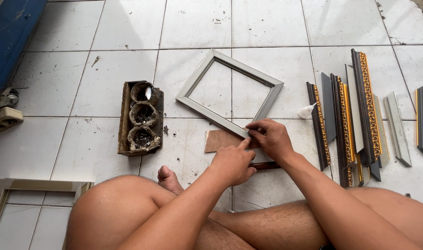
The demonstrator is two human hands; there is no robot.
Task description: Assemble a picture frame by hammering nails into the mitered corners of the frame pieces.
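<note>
Pinching near corner of silver frame [229,90] on tiled floor [105,28].
Right hand [272,137] fingers closed on corner; left hand [233,163] curled, fingertip pressing beside it. Best done keeping mitre flush over brown card [219,140].

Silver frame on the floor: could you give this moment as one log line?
left hand: fingertip on silver frame corner | right hand: pinching same corner | brown board: under corner | tiled floor
</note>
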